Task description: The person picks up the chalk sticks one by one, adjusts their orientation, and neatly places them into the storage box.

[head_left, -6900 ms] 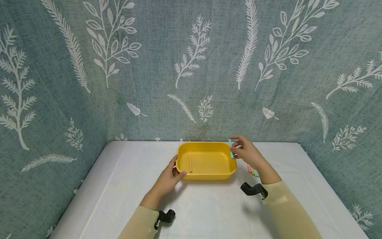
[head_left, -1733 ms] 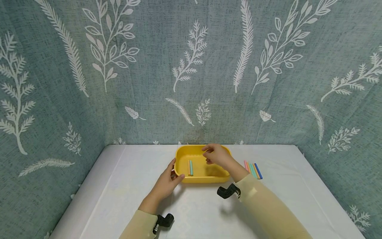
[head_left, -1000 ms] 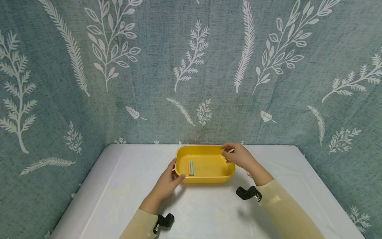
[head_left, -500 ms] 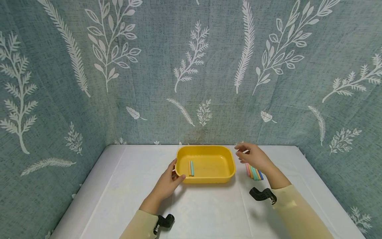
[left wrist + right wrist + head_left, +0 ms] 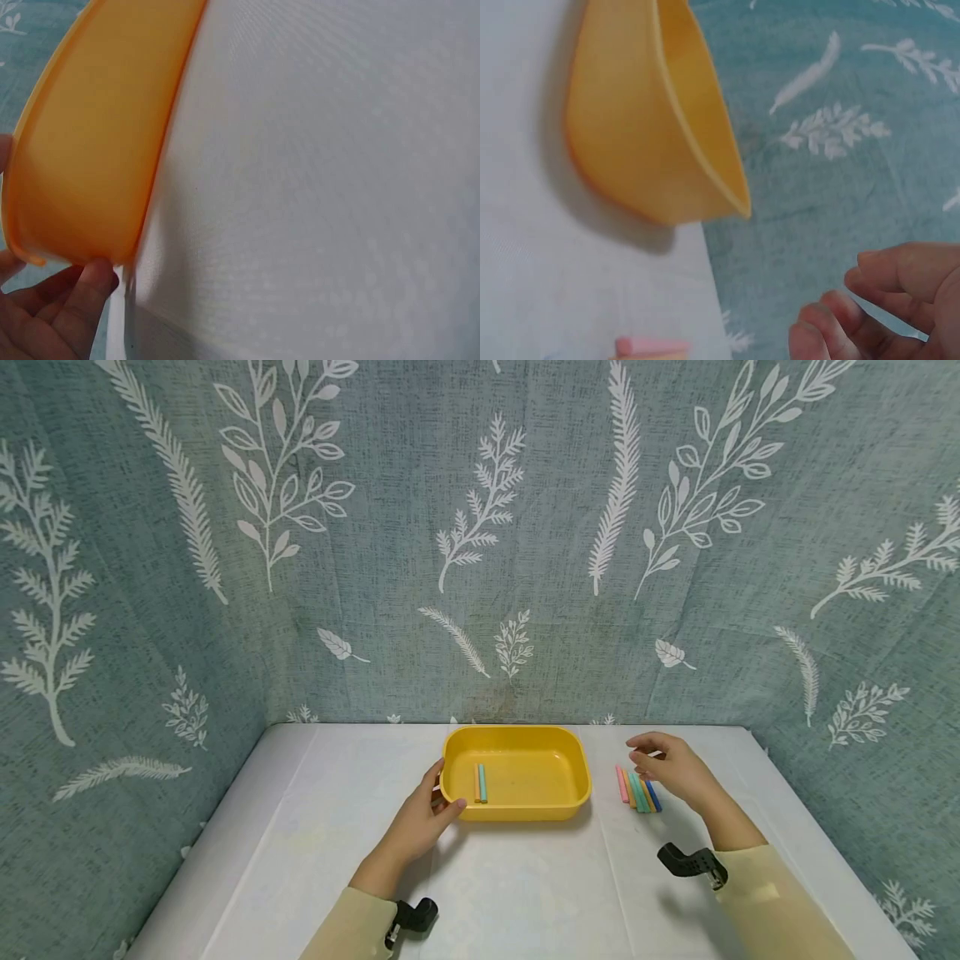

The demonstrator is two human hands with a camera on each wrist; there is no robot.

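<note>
A yellow plastic basin [image 5: 525,777] stands on the table; the left wrist view shows its outer wall [image 5: 90,142]. My left hand [image 5: 422,810] grips its left end, the thumb on the front wall and the fingers around the side. Inside the basin, an orange chalk stick [image 5: 476,783] and a teal chalk stick [image 5: 483,783] lie side by side. To the basin's right is a row of several chalk sticks [image 5: 636,792] in pink, orange, teal and blue. Over the row's far end hovers my right hand [image 5: 671,768], fingers loosely bent, holding nothing.
White cloth covers the table [image 5: 525,885]. A green patterned curtain [image 5: 375,568] hangs behind it and along both sides. Each forearm carries a black wrist camera, one on the left [image 5: 417,914] and one on the right [image 5: 690,862].
The teal stick that my right hand held at the basin's rim now lies inside beside the orange one. My right hand, emptied, has moved right to the row. My left hand keeps its grip.
</note>
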